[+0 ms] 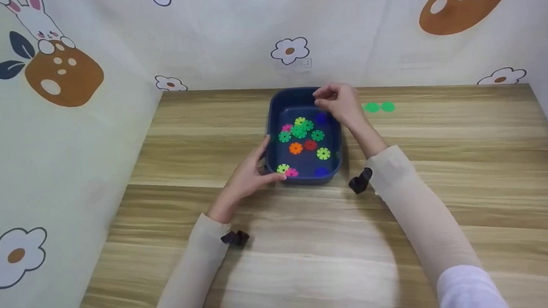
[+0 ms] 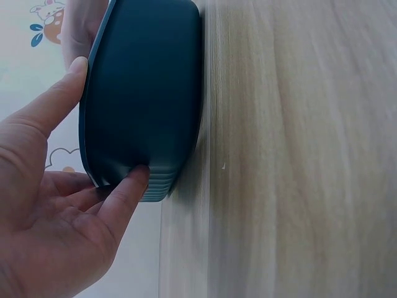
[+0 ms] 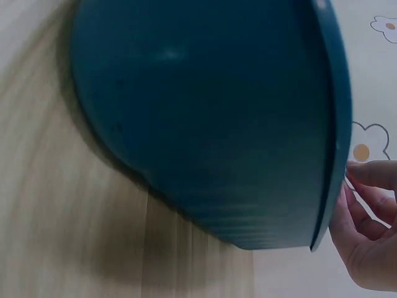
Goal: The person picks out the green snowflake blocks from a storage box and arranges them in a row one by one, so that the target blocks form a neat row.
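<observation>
A dark blue plastic bin [image 1: 268, 145] stands on the table, holding several notched plastic discs in green, yellow, pink, orange, red and blue. My left hand [image 1: 249, 174] grips the bin's near left corner, the thumb at the near rim and the fingers along the left side. In the left wrist view that hand [image 2: 68, 205] bends round the bin's outer wall [image 2: 146, 81]. Over the far right rim hovers my right hand [image 1: 341, 101], fingers curled and thumb close to the index finger. The bin's rim hides its fingertips in the right wrist view, so any disc there cannot be made out.
Two green discs [image 1: 372, 107] [image 1: 388, 106] lie side by side on the wooden table [image 1: 443, 164], right of the bin near the back wall. A wall covering with flowers and rabbits [image 1: 221, 39] rises behind the table and on the left.
</observation>
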`<state>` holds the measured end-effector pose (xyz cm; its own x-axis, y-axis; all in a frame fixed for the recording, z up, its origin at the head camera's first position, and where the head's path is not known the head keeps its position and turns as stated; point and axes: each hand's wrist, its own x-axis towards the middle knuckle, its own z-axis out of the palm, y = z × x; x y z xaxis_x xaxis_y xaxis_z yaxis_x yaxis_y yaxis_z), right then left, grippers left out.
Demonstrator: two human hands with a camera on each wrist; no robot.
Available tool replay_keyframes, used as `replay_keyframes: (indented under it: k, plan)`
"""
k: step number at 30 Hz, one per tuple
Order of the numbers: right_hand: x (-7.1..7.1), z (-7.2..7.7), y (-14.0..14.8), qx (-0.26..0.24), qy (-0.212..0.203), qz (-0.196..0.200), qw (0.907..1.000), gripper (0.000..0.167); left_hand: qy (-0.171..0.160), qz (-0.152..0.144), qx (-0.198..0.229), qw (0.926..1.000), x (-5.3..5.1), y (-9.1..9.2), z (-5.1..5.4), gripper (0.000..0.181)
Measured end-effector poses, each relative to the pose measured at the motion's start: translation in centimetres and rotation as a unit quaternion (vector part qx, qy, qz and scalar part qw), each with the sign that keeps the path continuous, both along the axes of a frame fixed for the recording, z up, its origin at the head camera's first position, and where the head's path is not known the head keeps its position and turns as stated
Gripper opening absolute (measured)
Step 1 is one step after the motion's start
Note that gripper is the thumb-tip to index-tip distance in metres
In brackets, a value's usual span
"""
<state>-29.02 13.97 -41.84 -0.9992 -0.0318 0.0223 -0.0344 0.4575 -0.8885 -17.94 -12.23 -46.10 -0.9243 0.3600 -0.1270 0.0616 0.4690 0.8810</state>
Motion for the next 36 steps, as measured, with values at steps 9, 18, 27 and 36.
replay_keyframes:
  k: [9,18,27,36]
  plan:
    - [0.2,-0.7,-1.6,-0.005,-0.003,0.032,0.9995,0.018,0.008,-0.001,0.000,1.0000,0.0,0.0,0.0,0.106]
    - [0.3,-1.9,-3.1,0.016,-0.002,0.050,0.9986,0.018,0.013,-0.008,0.009,0.9998,-0.1,0.0,-0.1,0.105]
    - [0.0,-3.4,-4.1,0.037,-0.037,0.071,0.9961,0.020,0.003,-0.007,0.012,0.9999,0.0,0.0,0.1,0.106]
    - [-0.2,-3.9,-4.4,0.134,-0.090,0.114,0.9802,0.028,0.005,-0.002,-0.009,0.9999,0.1,-0.1,0.0,0.106]
